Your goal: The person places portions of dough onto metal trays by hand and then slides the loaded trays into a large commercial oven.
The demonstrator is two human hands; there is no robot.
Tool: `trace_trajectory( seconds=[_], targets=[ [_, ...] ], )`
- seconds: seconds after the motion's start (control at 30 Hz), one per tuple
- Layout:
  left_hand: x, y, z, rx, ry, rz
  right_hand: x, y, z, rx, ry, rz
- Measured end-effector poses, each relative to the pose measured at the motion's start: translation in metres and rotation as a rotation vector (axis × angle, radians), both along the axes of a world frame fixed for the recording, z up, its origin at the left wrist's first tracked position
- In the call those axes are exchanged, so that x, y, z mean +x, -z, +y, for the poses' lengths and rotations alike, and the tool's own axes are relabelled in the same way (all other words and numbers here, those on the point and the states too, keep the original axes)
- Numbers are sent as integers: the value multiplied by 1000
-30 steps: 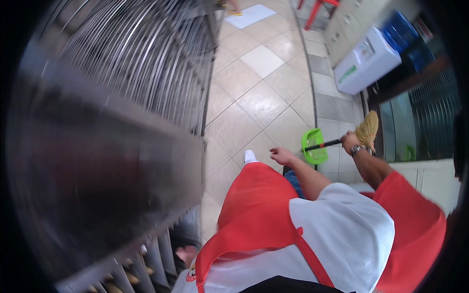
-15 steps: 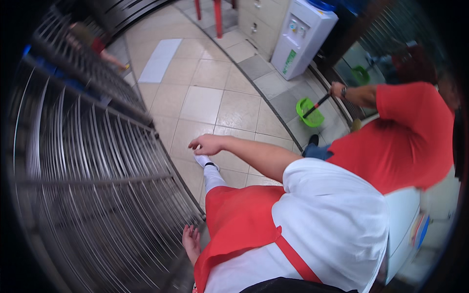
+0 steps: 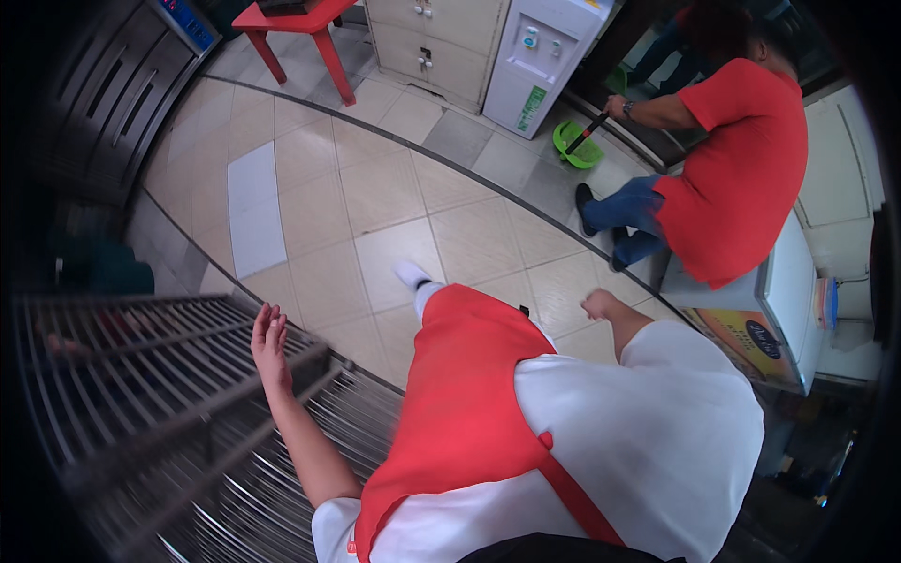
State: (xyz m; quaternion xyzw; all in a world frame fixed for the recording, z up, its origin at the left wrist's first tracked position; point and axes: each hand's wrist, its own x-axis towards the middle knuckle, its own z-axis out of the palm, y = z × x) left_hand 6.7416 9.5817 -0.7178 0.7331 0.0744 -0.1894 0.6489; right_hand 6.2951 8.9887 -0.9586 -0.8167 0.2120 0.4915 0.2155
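My left hand (image 3: 269, 349) is raised beside the end of a metal rack of parallel bars (image 3: 188, 394); its fingers are extended and it holds nothing. On the other side, my right hand (image 3: 601, 303) hangs out over the tiled floor, fingers loosely bent, with nothing visible in it. I wear a red apron (image 3: 460, 375) over a white shirt, and one white shoe (image 3: 410, 273) shows ahead on the tiles.
At right, a person in a red shirt (image 3: 741, 178) bends, gripping the dark handle of a green pan (image 3: 576, 145). Beyond stand a water dispenser (image 3: 540, 61), a drawer cabinet (image 3: 441, 42), and a red stool (image 3: 319, 47). A white chest freezer (image 3: 784, 300) stands right, steel appliances (image 3: 113, 94) far left.
I have moved forward and the view has turned left. My left hand has risen and swung forward; my right arm has swung back to the right. The dark appliances and red stool show more fully.
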Motion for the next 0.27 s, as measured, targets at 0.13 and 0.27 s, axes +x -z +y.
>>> trace_trajectory(
  seconds=[0.13, 0.27],
  targets=[
    [161, 82, 45, 89, 55, -29, 126, 2, 77, -66, 295, 121],
    [251, 148, 115, 516, 187, 283, 365, 80, 135, -65, 52, -106]
  ],
)
